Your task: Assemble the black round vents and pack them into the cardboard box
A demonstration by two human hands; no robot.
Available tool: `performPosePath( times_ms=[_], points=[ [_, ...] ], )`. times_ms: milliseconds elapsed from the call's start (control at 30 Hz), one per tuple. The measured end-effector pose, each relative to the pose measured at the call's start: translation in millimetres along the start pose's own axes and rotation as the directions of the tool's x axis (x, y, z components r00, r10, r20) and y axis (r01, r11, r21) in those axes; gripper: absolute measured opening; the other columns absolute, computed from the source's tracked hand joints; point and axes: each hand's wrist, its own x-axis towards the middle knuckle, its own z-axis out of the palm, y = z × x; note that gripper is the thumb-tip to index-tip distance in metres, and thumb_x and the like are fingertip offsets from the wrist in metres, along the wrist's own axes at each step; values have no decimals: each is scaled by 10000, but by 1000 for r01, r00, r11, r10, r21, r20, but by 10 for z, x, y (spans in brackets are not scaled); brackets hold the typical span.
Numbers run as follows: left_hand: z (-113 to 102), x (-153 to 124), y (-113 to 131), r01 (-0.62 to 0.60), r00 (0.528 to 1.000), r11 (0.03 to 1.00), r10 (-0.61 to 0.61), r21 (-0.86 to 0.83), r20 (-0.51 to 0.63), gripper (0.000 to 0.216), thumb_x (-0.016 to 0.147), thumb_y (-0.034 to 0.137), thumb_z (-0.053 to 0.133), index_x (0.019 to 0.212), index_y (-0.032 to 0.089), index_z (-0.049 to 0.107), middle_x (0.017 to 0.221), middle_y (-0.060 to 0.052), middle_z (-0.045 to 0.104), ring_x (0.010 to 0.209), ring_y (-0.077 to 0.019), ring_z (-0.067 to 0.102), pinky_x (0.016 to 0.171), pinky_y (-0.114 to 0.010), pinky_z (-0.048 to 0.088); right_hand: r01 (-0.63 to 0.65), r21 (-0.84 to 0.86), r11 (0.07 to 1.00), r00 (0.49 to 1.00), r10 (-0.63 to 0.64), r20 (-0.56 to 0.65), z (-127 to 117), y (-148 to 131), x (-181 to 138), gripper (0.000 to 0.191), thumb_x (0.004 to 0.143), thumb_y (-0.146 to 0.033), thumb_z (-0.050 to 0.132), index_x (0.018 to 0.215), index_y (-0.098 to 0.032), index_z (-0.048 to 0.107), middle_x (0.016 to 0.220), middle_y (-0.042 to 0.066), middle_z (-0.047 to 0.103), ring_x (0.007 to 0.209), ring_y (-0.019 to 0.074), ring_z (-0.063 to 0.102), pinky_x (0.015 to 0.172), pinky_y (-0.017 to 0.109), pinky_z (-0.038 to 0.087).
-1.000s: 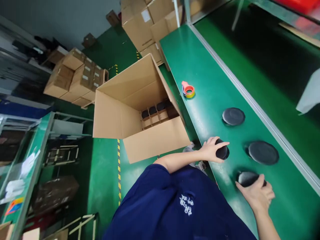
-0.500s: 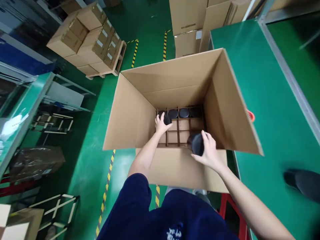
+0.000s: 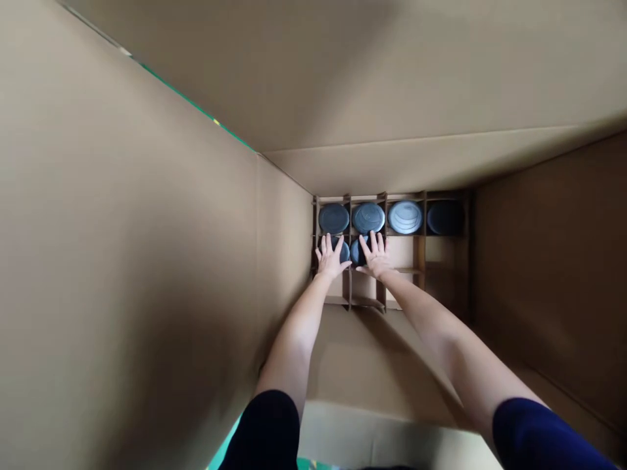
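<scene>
Deep inside the large cardboard box (image 3: 289,222), both my arms reach down to a grid of cardboard dividers (image 3: 349,287). My left hand (image 3: 330,259) lies with spread fingers on a dark cylindrical container (image 3: 345,250) in the second row's leftmost compartment. Beside it, my right hand (image 3: 377,256) is spread over another dark cylindrical container (image 3: 357,252), partly covered by the fingers, in the adjoining compartment. Behind them, the far row holds more dark round containers (image 3: 368,217), one per compartment. The lower sides of the containers are hidden.
Tall cardboard walls surround my arms, with the right wall (image 3: 548,261) in shadow. Nearer divider compartments (image 3: 363,285) show bare cardboard bottoms. A front flap (image 3: 392,431) lies below my forearms, and green floor (image 3: 228,447) shows past the box edge.
My view has moved down into the box. The right hand has carried its container from above the near side into the second row, beside the left hand. Both hands now lie spread.
</scene>
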Motion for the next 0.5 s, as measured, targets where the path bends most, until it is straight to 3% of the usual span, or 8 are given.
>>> performPosePath(
  times_ms=[100,233,400,467,500],
  points=[
    [207,14,-120,-11,999,991,5,131,40,836,1000,451,608,1711,228,229,1800,-169,-10,1666,-369,-40,1328,-617,127,30,-14,999,1000,-30,-2,196,169,-35,857,1005,-489,583,1727,-206,219,1790,135,41,1654,371,40,1325,607,33],
    [289,24,-217,-14,1000,975,8,222,28,784,1022,484,569,1697,206,283,1801,-158,21,1664,-378,-33,1331,-615,89,40,7,999,999,-40,-5,149,241,-80,733,1045,-390,510,1716,-219,270,1787,83,99,1656,347,84,1328,613,62],
    [99,15,-130,-15,999,965,6,261,35,715,1051,463,533,1672,174,326,1790,-183,79,1649,-392,99,1295,-617,170,-3,24,1000,999,1,50,-311,-55,-185,701,987,-227,567,1661,-142,392,1757,172,163,1623,432,184,1256,714,210],
    [-58,-39,47,29,999,956,-39,293,27,681,1031,419,557,1638,163,384,1767,-204,185,1617,-424,202,1236,-671,267,13,37,999,996,-16,87,-610,-182,-437,596,974,-169,574,1563,-95,523,1719,195,298,1579,416,312,1250,667,277],
    [-145,-57,168,94,995,943,-100,319,2,642,1011,395,573,1603,184,441,1752,-189,256,1601,-420,253,1205,-675,320,16,53,998,995,-21,99,-767,-215,-612,512,979,-169,583,1486,-104,604,1661,170,433,1528,368,418,1257,602,312]
  ],
)
